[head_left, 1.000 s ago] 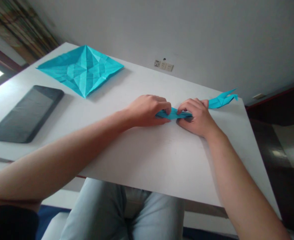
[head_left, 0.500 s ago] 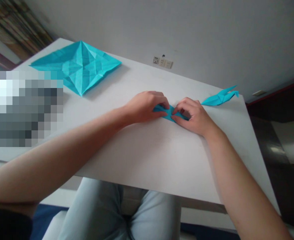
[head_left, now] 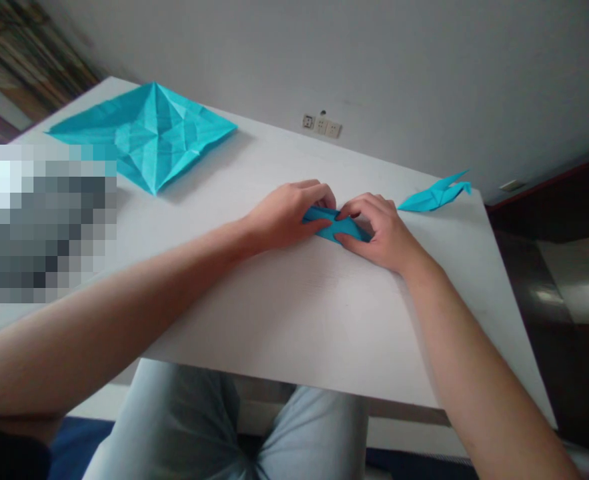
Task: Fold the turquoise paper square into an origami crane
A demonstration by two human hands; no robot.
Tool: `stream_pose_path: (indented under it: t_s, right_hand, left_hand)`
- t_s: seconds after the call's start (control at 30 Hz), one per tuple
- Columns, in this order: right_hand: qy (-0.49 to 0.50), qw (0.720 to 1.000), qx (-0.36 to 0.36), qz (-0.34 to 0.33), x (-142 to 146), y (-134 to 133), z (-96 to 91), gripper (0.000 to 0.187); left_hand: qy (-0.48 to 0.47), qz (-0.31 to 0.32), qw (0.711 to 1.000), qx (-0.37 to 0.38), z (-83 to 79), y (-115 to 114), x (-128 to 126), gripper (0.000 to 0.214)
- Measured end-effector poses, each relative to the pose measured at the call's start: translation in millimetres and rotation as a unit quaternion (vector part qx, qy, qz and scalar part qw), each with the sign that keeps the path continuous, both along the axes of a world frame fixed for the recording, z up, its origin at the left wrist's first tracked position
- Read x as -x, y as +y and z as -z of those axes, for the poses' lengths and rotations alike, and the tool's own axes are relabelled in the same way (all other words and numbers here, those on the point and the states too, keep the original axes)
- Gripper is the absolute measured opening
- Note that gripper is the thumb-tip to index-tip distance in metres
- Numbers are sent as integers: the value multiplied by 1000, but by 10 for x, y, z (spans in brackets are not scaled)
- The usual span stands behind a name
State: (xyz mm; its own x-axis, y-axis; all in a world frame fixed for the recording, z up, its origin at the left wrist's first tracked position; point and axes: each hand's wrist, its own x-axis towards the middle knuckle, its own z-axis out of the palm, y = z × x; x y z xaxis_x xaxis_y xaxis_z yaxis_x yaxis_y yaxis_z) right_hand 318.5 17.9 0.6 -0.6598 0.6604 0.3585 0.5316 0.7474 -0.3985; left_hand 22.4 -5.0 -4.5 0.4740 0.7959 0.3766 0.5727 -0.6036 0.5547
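Note:
A narrow folded piece of blue paper lies on the white table between my two hands. My left hand grips its left end, thumb along the near side and fingers curled behind. At the right end, my right hand pinches the paper with the thumb in front and the fingers on the far edge. Part of the paper is hidden under the fingers. Beyond my right hand sits a blue origami crane with a pointed tail and a bent head.
A large creased sheet of blue paper is spread at the table's back left. Blurred-out blocks cover something at the left. The white table meets a wall with power sockets behind it.
My fingers have shifted slightly on the folded paper, and more of its near face shows between my hands. The whole view has moved a little; crane and creased sheet stay put.

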Motion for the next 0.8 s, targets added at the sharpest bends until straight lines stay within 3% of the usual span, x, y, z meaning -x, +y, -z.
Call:
stream_pose_path:
  t_s: [0.17, 0.33, 0.6, 0.8]
  right_hand:
    - [13, 1000, -23, -3, -8, 3, -3, 41]
    - [-16, 999, -35, -5, -16, 25, 10, 21]
    - [-36, 998, -24, -43, -3, 13, -3, 12]
    - [29, 996, 63, -60, -5, 41, 48, 19]
  left_hand:
    - [28, -19, 998, -44, -11, 16, -17, 20]
    - [57, -41, 996, -52, -60, -13, -51, 25]
    - [104, 10, 994, -17, -88, -51, 3, 30]
    - [148, 22, 986, -73, -96, 7, 68, 28]
